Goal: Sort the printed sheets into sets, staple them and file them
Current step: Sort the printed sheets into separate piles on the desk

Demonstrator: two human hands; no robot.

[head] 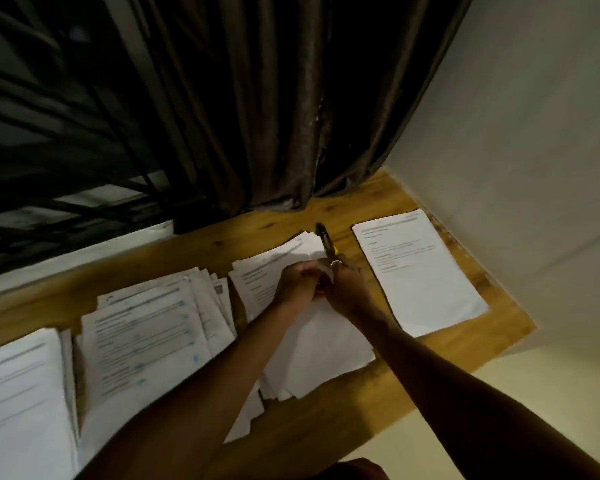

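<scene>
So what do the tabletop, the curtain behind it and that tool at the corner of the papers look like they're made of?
The yellowish-brown tabletop looks like pale wood with a smooth finish: grain streaks and knots show. The dark brown pleated curtain seems a heavy fabric with a slight velvety sheen on its folds. The small black and yellow stapler at the corner of the white printed sheets is probably metal and plastic; too dim to be sure.

dim, warm | top v. dark | papers (136, 341) left blurred | wide-angle edge warp

Dark curtain (257, 116) (heavily pleated) meets wooden table (378, 202).
</scene>
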